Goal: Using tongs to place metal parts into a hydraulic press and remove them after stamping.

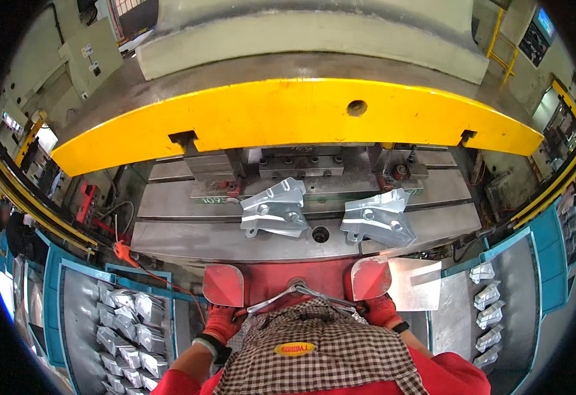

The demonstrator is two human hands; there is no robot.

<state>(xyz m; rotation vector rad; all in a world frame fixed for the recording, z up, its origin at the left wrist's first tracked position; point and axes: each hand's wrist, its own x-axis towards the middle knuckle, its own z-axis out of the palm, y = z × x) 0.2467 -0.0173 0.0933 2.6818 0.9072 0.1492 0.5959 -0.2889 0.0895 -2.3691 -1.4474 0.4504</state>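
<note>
Left hand (222, 323): set by left guard (223, 286).
Right hand (381, 311): set by right guard (371, 278).
Fingers (218, 317): partly hidden; openness and hold cannot be told.
Brackets (273, 210): two, laid apart on bed (189, 239).

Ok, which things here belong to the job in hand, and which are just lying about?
Likely in the job:
left hand and right hand, at the red stand
silver rods between them
two silver parts on the press bed
stacked parts, left tray

Likely just about:
orange gun-shaped tool
yellow rail
</note>
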